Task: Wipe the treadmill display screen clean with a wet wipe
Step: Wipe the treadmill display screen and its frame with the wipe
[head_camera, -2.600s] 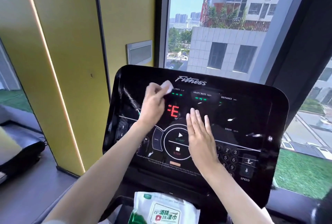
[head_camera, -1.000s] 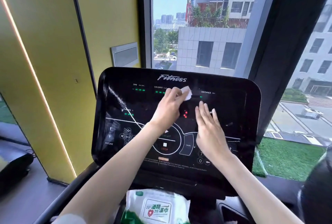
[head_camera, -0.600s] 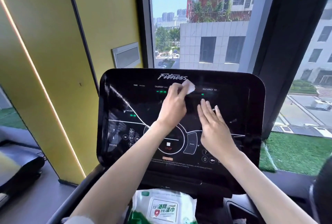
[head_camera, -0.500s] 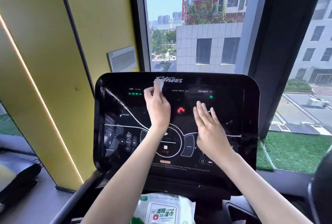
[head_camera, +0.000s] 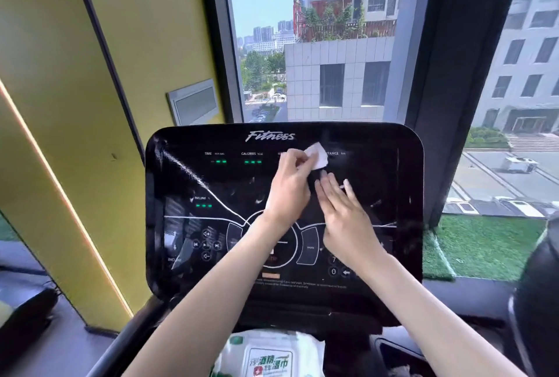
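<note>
Yellow wall point(head_camera: 90, 80) and a tall window point(head_camera: 317, 44) stand behind the treadmill display screen point(head_camera: 381, 171), whose black glass faces the person. The left hand point(head_camera: 287, 192) pinches a small, bunched wet wipe point(head_camera: 316, 156) in curled fingers and holds it against the glass close under the top edge, a little right of the middle. The right hand point(head_camera: 348, 219) lies open and flat on the screen just beside it, fingers straight, with the heel near the number keys point(head_camera: 333, 270) toward the bottom right corner.

The chief risk, as I judge it, is that flat right hand. Bare skin pressed on glass will likely leave fresh prints on the surface being cleaned. If its heel slides lower, it may also set off a key. The left forearm crosses the round centre control point(head_camera: 282, 255), and green readouts point(head_camera: 252, 162) are lit. A stray press there could perhaps start the belt under the person's feet.

The wipe is crumpled, so it covers only a narrow strip at a time, and patches could be missed, most likely near the left edge and the corners. Pale streaks show by the top left corner; whether they are smears or reflections I cannot tell. A very wet wipe might also leave drying marks. A pack of wipes point(head_camera: 269, 355) sits below the bottom edge.
</note>
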The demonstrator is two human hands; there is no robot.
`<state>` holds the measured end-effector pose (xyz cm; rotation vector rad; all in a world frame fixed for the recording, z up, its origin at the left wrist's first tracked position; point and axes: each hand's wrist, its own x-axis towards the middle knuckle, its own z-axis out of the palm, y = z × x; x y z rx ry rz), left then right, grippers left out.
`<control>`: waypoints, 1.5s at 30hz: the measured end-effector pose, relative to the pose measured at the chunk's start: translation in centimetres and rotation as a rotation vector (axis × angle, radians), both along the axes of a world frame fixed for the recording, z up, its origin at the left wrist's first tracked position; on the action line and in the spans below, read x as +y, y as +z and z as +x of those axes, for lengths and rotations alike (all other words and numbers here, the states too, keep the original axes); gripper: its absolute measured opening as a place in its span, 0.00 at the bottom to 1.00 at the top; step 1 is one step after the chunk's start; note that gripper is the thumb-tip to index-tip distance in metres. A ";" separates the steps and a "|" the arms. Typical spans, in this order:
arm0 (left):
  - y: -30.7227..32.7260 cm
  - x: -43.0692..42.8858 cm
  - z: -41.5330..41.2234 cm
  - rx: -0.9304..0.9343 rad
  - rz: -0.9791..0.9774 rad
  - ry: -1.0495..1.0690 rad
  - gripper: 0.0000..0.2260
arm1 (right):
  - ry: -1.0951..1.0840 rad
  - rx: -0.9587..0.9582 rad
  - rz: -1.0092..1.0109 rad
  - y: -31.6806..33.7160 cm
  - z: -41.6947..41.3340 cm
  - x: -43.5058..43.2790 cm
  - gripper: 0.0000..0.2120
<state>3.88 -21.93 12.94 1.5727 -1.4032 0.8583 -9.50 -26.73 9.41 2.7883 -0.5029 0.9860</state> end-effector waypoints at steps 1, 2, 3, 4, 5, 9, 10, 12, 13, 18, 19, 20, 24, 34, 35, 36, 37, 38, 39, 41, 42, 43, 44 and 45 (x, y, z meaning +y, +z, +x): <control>0.1 0.2 0.6 0.005 -0.006 0.001 0.20 | -0.002 -0.009 0.004 0.1 0.0 0.0 0.36; 0.0 0.5 1.4 0.104 -0.064 0.053 0.20 | 0.002 -0.018 0.010 0.1 0.1 0.1 0.36; -0.1 0.7 1.8 0.260 -0.158 0.130 0.20 | 0.006 -0.026 0.018 -0.1 0.2 0.2 0.37; -0.1 0.8 1.9 0.388 -0.239 0.189 0.20 | 0.003 -0.031 0.029 -0.1 0.3 0.4 0.37; -0.1 0.6 1.3 0.428 -0.261 0.210 0.21 | -0.001 -0.030 0.034 -0.1 0.3 0.5 0.37; 0.2 -0.2 -1.5 0.012 0.042 0.020 0.18 | 0.004 -0.038 0.029 0.4 -0.1 0.3 0.35; 0.4 -0.2 -1.3 -0.026 0.069 0.019 0.18 | 0.011 -0.064 0.043 0.6 -0.5 0.1 0.34; 0.1 -0.1 -0.2 0.132 -0.034 0.108 0.21 | 0.002 -0.118 0.062 0.5 -1.7 -0.2 0.32; -0.2 0.0 0.1 0.284 -0.134 0.172 0.23 | -0.018 -0.143 0.070 0.3 -2.4 -0.4 0.32; -0.4 -2.0 -4.3 0.182 0.000 0.100 0.22 | -0.149 -0.163 0.119 -1.6 -4.7 -0.6 0.32; -0.2 -2.2 -4.8 0.078 0.075 0.025 0.23 | -0.166 -0.150 0.121 -1.7 -4.9 -0.7 0.32; 0.1 -2.4 -4.7 0.009 0.114 -0.026 0.23 | -0.181 -0.136 0.122 -1.8 -5.2 -0.8 0.32; 0.1 -1.8 -1.5 0.306 -0.140 0.146 0.22 | -0.194 -0.084 0.113 -1.8 -5.3 -1.0 0.36; 0.1 -2.7 -2.8 0.244 -0.067 0.008 0.20 | -0.201 -0.070 0.075 -1.7 -5.3 -1.4 0.35; 0.0 -2.7 -2.8 0.353 -0.153 0.052 0.20 | -0.199 -0.064 0.071 -1.7 -5.4 -1.4 0.35; 0.0 -3.0 -3.3 0.384 -0.185 0.077 0.20 | -0.198 -0.057 0.068 -1.8 -5.4 -1.4 0.35; -0.1 -3.5 -4.1 0.328 -0.142 0.068 0.20 | -0.198 -0.049 0.065 -1.8 -5.4 -1.4 0.35; -0.2 -3.9 -5.0 0.204 -0.038 -0.004 0.20 | -0.200 -0.044 0.060 -1.8 -5.4 -1.4 0.35; -0.3 -4.1 -5.6 0.052 0.069 -0.110 0.19 | -0.204 -0.041 0.056 -1.8 -5.4 -1.5 0.35; 0.6 -4.4 -5.1 -0.103 0.184 -0.230 0.19 | -0.211 -0.030 0.048 -1.7 -5.5 -1.6 0.35; 1.2 -4.5 -4.3 -0.071 0.160 -0.216 0.19 | -0.211 -0.023 0.045 -1.6 -5.5 -1.6 0.35; 1.7 -4.6 -3.7 0.027 0.097 -0.165 0.19 | -0.210 -0.018 0.044 -1.6 -5.6 -1.6 0.36; 2.0 -4.6 -3.4 0.125 0.038 -0.115 0.20 | -0.211 -0.015 0.042 -1.6 -5.6 -1.6 0.36; 2.1 -4.7 -3.5 0.143 0.029 -0.101 0.20 | -0.214 -0.011 0.041 -1.6 -5.6 -1.6 0.36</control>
